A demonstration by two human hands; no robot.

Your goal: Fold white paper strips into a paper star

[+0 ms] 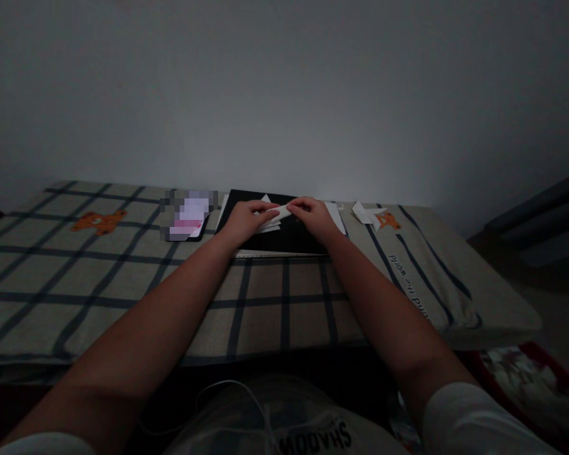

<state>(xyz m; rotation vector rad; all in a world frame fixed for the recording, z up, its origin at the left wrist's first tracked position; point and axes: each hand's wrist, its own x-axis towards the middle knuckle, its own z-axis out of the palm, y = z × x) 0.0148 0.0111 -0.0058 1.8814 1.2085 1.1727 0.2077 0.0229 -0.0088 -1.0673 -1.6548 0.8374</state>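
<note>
Between my two hands is a small folded piece of white paper [281, 215], held over a black-covered notebook [284, 243]. My left hand [246, 220] pinches its left end between thumb and fingers. At its other end, the fingertips of my right hand [315, 218] press on it from the right. White pointed flaps of paper stick out above and below my left fingers; whether they belong to the same piece I cannot tell. To the right of the notebook lies a folded white paper shape [364, 213] with pointed ends.
A phone [189, 218] with a blurred-out screen lies left of the notebook. Everything rests on a table with a checked cloth [137, 272] printed with orange bears. A pale wall [275, 95] stands right behind it. A thin white cable [232, 382] crosses my lap.
</note>
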